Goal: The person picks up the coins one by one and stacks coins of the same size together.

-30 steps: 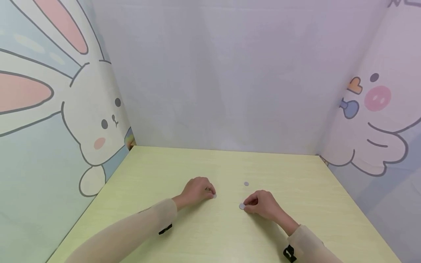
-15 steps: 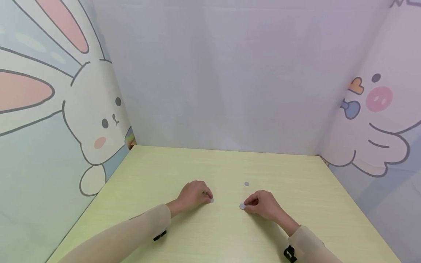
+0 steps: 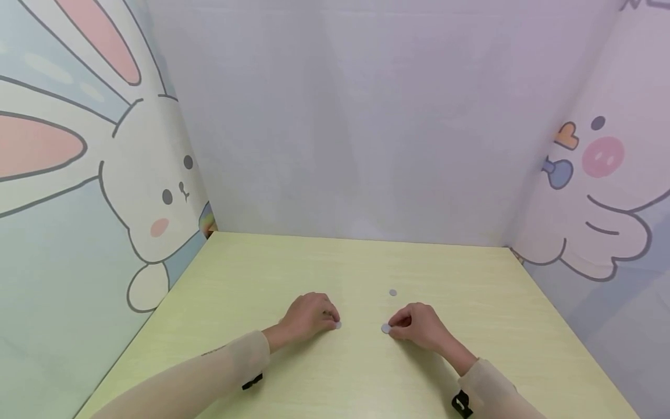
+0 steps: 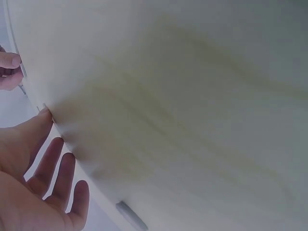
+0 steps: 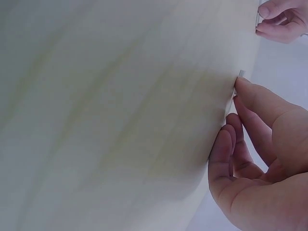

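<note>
My left hand (image 3: 310, 316) rests low over the table and pinches a small silver coin (image 3: 338, 325) at its fingertips. To its right, my right hand (image 3: 423, 327) pinches another silver coin (image 3: 385, 329) between thumb and fingers, with much of its face showing. Both coins are at the tabletop. In the right wrist view, the right hand's coin edge (image 5: 241, 73) shows at the thumb tip. A third coin (image 3: 393, 293) lies loose farther back. The left wrist view also shows a coin (image 4: 131, 215) lying beyond the little finger.
The pale yellow table (image 3: 335, 378) spreads under both hands. Behind it hangs a plain light curtain (image 3: 335, 128). Cartoon-printed curtains stand along the left (image 3: 146, 192) and right (image 3: 591, 192) edges.
The left hand has drawn its coin toward the person and slightly left, nearly level with the other pinched coin. My right hand and the loose coin stay where they were.
</note>
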`<act>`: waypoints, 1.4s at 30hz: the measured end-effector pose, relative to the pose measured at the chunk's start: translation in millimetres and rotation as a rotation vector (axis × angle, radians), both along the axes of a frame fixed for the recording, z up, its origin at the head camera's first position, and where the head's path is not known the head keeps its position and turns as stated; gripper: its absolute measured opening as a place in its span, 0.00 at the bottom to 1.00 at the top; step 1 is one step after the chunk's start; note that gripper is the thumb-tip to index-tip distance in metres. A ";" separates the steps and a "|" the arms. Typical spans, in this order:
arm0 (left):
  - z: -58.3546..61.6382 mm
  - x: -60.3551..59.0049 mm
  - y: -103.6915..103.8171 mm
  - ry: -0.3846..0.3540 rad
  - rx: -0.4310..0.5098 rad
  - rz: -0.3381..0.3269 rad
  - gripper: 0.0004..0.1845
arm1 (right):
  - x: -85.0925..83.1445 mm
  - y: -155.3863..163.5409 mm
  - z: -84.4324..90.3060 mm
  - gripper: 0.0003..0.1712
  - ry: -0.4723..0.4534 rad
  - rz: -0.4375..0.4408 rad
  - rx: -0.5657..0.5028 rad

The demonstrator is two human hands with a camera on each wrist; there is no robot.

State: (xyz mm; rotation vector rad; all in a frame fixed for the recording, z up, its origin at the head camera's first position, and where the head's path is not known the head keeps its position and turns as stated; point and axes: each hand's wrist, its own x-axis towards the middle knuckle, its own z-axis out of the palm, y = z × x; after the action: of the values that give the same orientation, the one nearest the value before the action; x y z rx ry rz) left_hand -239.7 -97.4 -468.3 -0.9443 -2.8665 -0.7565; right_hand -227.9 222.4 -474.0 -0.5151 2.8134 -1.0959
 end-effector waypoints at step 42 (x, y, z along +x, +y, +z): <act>-1.1 2.1 -0.8 -0.010 0.026 0.013 0.02 | -1.2 -0.9 -1.4 0.06 -0.018 -0.024 0.005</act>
State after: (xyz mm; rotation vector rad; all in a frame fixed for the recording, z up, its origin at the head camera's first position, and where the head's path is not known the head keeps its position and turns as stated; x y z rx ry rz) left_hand -237.6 -98.2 -469.4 -0.9208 -2.8606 -0.7978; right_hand -229.1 221.5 -475.4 -0.4706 2.8129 -1.0925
